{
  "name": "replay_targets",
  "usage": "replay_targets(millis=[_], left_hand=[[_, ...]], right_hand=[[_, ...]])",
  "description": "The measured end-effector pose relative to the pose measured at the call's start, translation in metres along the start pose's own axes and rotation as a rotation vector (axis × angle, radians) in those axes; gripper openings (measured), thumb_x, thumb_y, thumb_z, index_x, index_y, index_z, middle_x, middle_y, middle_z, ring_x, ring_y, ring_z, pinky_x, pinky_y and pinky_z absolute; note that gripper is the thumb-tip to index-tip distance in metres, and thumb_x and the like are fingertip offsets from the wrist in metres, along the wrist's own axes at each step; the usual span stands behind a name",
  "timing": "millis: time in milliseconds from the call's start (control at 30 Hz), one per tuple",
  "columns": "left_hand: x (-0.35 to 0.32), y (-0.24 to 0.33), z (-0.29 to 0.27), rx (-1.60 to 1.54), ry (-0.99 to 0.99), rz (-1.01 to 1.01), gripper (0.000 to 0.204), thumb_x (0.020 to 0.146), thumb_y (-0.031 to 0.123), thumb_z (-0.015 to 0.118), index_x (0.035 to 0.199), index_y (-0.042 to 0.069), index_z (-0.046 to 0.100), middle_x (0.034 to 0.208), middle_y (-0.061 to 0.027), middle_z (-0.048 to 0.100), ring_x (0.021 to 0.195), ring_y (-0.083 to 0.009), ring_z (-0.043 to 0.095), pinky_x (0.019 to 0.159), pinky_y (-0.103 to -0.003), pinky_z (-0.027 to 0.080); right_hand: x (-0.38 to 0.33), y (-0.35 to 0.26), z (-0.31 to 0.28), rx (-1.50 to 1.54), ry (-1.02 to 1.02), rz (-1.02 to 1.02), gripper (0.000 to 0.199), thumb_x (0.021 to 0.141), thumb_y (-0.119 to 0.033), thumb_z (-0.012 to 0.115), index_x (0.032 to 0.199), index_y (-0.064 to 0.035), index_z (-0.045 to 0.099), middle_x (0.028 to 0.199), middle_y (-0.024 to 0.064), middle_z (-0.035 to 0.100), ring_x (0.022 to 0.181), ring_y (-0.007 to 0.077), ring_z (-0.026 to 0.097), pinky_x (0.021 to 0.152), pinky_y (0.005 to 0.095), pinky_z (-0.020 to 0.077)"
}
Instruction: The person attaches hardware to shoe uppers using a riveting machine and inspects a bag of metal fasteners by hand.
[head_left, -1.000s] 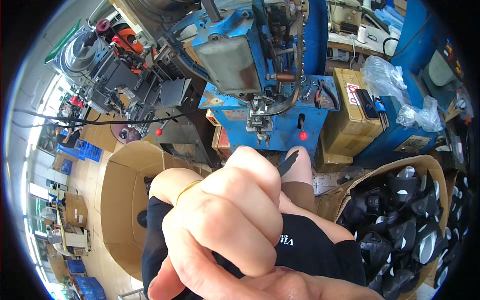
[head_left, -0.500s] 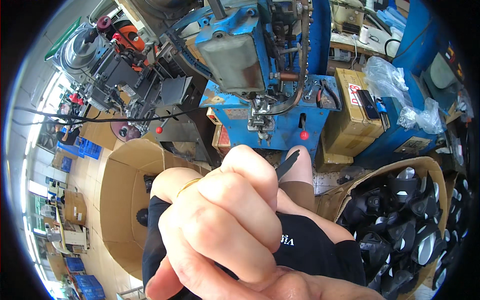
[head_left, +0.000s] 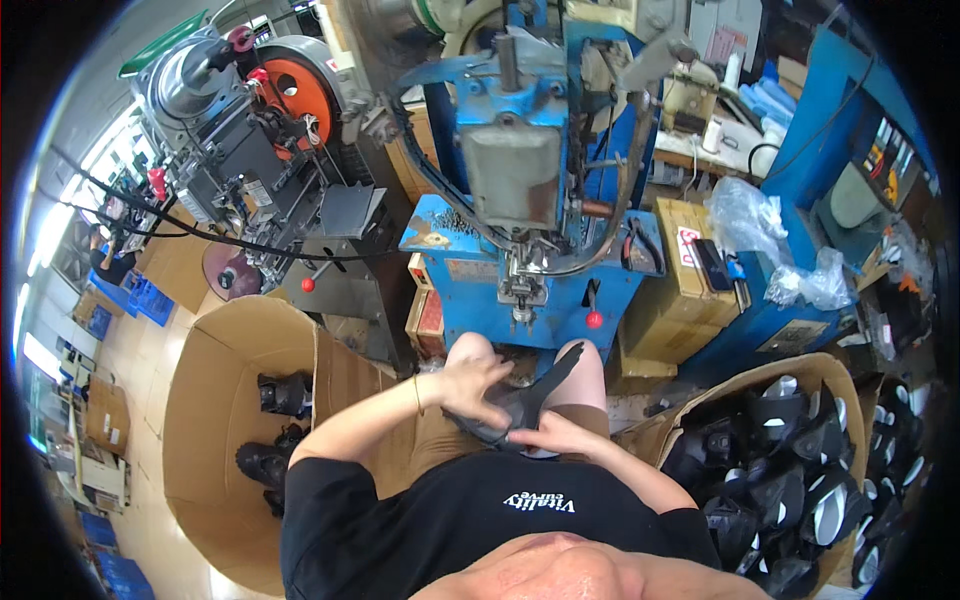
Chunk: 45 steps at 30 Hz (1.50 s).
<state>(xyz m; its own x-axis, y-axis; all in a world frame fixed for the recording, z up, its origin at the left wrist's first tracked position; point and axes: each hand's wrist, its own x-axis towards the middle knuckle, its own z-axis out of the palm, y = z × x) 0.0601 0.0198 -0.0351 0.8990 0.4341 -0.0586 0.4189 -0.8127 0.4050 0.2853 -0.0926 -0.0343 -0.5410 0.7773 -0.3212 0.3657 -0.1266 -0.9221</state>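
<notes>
A black strapped piece (head_left: 527,400), apparently a sandal upper, lies over my lap. One long strap of it runs up along my right thigh. My right hand (head_left: 556,432) is closed on its lower edge, thumb pointing left. Over its left side is my left hand (head_left: 468,388), fingers apart and thumb near the dark material; whether it touches is unclear. A band circles my left wrist. Just beyond my knees stands a blue press machine (head_left: 520,180), its metal head (head_left: 523,290) above the gap between them.
At left an open cardboard box (head_left: 205,400) holds a few black shoe pieces (head_left: 285,393). A box on the right (head_left: 850,385) is heaped with black-and-white ones (head_left: 780,450). Pliers (head_left: 640,245) lie on the press table; a phone (head_left: 712,265) rests on a carton (head_left: 680,305).
My left hand, a large fist close before the camera, has dropped to my lap and spread its fingers. My right hand and the black piece now show. The view has shifted slightly.
</notes>
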Motion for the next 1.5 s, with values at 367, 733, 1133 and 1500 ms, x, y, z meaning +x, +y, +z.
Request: replay_targets(millis=[367,733,1133,1500], left_hand=[[-0.057,0.011,0.041,0.066,-0.040,-0.217,0.111,0.063,0.078,0.063,0.136,-0.003,0.041,0.136,-0.0234,0.045,0.130,-0.0370,0.039,0.106,-0.052,0.032],[-0.081,-0.011,0.062,0.097,0.150,-0.223,0.099,0.067,0.069,0.066,0.134,0.000,0.045,0.132,-0.0206,0.049,0.127,-0.0348,0.043,0.100,-0.057,0.034],[-0.066,-0.027,0.083,0.095,0.237,-0.253,0.102,0.067,0.073,0.063,0.134,-0.001,0.045,0.134,-0.0211,0.046,0.128,-0.0352,0.040,0.101,-0.062,0.030],[-0.067,-0.023,0.090,0.097,0.264,-0.220,0.102,0.066,0.072,0.064,0.133,-0.003,0.045,0.133,-0.0221,0.047,0.127,-0.0358,0.041,0.101,-0.063,0.029]], right_hand=[[0.041,-0.408,-0.142,-1.701,1.045,-1.072,0.082,0.069,-0.036,0.077,0.131,0.0044,0.043,0.127,0.0203,0.055,0.122,0.0332,0.050,0.109,0.0506,0.0296],[0.142,-0.517,-0.230,-1.954,1.018,-0.239,0.110,0.049,-0.060,0.081,0.132,0.0017,0.042,0.123,0.0207,0.058,0.120,0.0334,0.053,0.108,0.0483,0.0300],[0.134,-0.494,-0.216,-1.932,1.066,-0.498,0.108,0.048,-0.051,0.080,0.130,0.0068,0.042,0.122,0.0286,0.053,0.123,0.0402,0.045,0.109,0.0507,0.0272],[0.149,-0.453,-0.185,-2.172,1.415,-0.643,0.118,0.045,-0.045,0.084,0.128,0.0221,0.034,0.132,0.0360,0.041,0.132,0.0472,0.033,0.115,0.0516,0.0192]])
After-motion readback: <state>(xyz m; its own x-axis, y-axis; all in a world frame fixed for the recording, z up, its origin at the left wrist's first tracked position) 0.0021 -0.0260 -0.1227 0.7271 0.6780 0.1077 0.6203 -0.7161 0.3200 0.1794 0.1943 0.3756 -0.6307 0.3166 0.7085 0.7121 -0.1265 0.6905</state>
